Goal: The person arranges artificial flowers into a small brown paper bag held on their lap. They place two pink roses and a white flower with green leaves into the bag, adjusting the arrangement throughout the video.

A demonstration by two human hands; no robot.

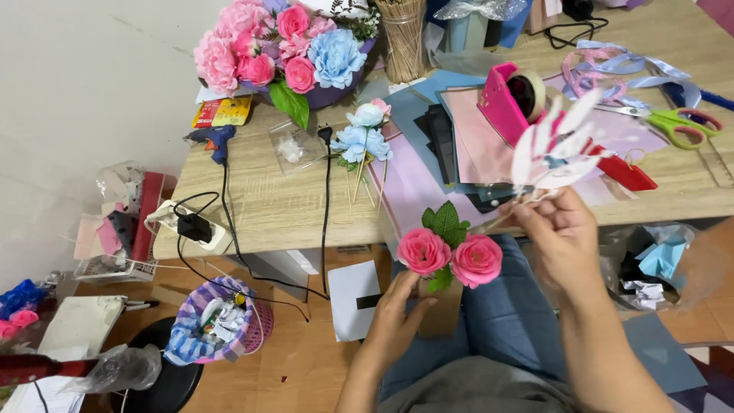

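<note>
two hands with paper flowers over the lap

i look down from the head camera at my own two hands, below the near edge of a wooden table.

my left hand is low, over my blue-jeaned lap. its fingers are curled and pinching a small brown wrap; two pink roses with green leaves stand upright out of its top, just below the table's near edge.

my right hand is raised at the near edge, fingers pressed together around a thin stick. on the stick sits a pale flower with long white petals. it is blurred, so i cannot tell its exact shape.

on the tabletop: a pink tape holder just behind the pale flower, green scissors toward the right edge, a blue posy on sticks near the middle, a big bouquet at the far left corner, and a glue gun by the left edge, its cord hanging off.

as i judge it, the stick is thin and the pinch narrow, so the pale flower could twist or slip. its petals could bend against the tape holder. the roses, held only from below, could tip.
</note>
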